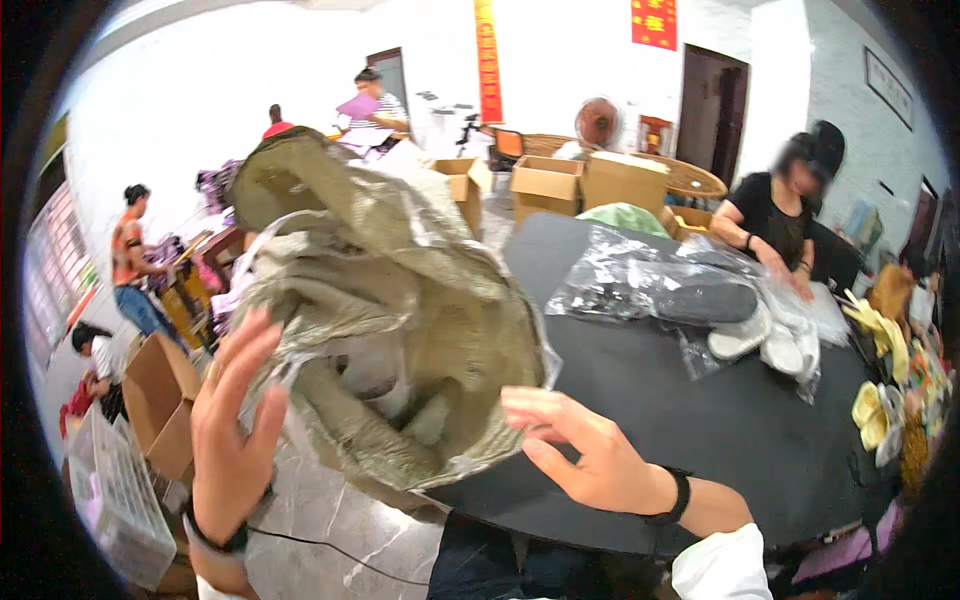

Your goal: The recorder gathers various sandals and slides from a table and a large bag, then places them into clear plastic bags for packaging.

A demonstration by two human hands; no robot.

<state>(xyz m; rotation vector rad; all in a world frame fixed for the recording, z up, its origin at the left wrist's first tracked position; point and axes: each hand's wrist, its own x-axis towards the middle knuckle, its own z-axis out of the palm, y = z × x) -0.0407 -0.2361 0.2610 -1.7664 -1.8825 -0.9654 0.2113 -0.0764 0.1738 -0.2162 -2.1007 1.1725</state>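
A large olive-green woven sack point(465, 350) rises in front of me, its wide mouth facing me and its sides crumpled. Pale, crumpled material point(375, 370) shows inside, too unclear to name. At the sack's left side, my left hand point(235, 425) is upright with fingers stretched and thumb apart. My right hand point(585, 445) reaches to the right rim of the mouth, fingers extended and thumb lower down; its fingertips meet or overlap the rim, and I cannot tell whether they press on it. Each wrist carries a dark band.
A black table point(610, 400) spreads to the right, bearing clear-bagged slippers point(705, 300). A person in black point(775, 220) works at its far side. Cardboard boxes point(545, 185) stand behind. At left are an open carton point(160, 400), a clear plastic bin point(120, 500) and a floor cable point(335, 545).
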